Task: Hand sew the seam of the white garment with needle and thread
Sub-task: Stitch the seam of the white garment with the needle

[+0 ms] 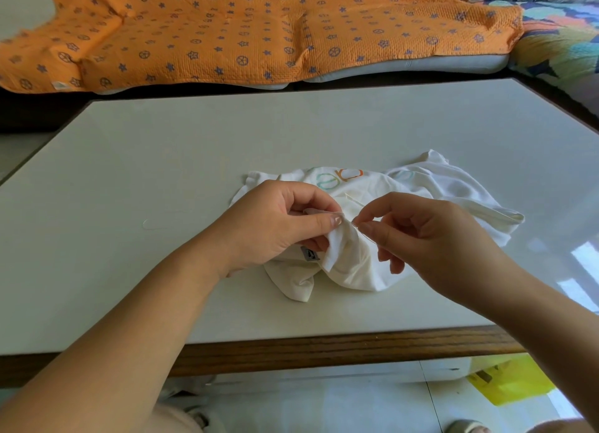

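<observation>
Head view shows the left hand (272,225) pinching a fold of the white garment (350,257) above the tabletop (162,160), the right hand (421,235) pinching the needle (356,227) beside that grip; slipping could prick the left thumb.

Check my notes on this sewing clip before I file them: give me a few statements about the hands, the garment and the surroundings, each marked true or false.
1. The left hand pinches a fold of the white garment between thumb and fingers. True.
2. The right hand rests flat on the table, away from the cloth. False: it is raised, its fingertips pinched at the fabric edge, close to the left thumb.
3. The garment lies crumpled on the table. True.
4. A pair of scissors lies beside the garment. False: none shows.
5. An orange patterned cloth lies beyond the table. True.
</observation>
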